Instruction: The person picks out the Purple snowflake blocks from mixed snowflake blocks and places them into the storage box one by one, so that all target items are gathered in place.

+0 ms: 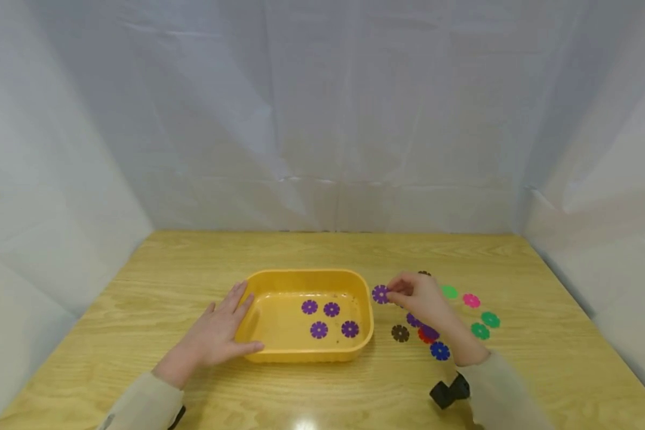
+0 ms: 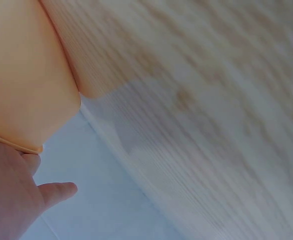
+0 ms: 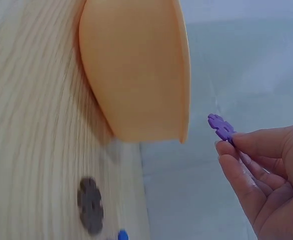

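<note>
You're pinching a purple disc (image 1: pixel 379 294) by its edge in your right grip (image 1: pixel 423 298), and the yellow tub (image 1: pixel 276 343) is sitting just left of it! Your left grip (image 1: pixel 218 332) is resting, spread wide, on the tub's other end. Four purple discs (image 1: pixel 319 329) are already lying inside; more purple ones (image 1: pixel 413 321) are lying nearer you than your right grip, on the bench (image 1: pixel 113 325), so it's looking partly done.
</note>
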A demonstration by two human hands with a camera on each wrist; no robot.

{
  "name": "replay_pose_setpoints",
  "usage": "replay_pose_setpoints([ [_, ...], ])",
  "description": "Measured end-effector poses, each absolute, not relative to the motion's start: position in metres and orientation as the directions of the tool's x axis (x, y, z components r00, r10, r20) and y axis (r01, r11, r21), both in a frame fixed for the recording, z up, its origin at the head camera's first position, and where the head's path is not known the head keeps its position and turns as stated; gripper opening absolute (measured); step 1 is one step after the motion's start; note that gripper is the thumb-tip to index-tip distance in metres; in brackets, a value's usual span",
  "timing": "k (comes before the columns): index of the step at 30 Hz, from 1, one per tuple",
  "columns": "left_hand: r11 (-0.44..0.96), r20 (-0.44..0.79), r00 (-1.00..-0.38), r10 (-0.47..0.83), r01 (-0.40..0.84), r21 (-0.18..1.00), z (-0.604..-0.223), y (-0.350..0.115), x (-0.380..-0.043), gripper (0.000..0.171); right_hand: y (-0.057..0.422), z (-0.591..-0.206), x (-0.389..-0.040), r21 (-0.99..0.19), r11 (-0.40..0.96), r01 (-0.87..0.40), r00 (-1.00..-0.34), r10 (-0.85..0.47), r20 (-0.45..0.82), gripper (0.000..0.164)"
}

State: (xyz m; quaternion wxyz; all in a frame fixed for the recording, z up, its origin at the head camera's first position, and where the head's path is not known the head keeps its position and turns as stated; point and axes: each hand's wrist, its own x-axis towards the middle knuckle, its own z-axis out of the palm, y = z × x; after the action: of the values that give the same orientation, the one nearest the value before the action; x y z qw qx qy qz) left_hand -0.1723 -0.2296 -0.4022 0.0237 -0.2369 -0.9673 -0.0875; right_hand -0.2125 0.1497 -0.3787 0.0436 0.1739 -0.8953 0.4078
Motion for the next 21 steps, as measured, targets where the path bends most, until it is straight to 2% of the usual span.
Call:
replay_pose_setpoints([
  [7,0.872,0.089,-0.887,0.453,0.462,0.162,-0.403,-0.23,-0.172,0.09,0.117,-0.381,-0.219,-0.755,0.538,-0.375,-0.916,-0.341,0.212,0.006],
  [21,0.872,0.08,-0.886,0.456,0.463,0.16,-0.401,-0.231,-0.172,0.09,0.063,-0.387,-0.229,-0.77,0.515,-0.376,-0.902,-0.395,0.176,0.006],
])
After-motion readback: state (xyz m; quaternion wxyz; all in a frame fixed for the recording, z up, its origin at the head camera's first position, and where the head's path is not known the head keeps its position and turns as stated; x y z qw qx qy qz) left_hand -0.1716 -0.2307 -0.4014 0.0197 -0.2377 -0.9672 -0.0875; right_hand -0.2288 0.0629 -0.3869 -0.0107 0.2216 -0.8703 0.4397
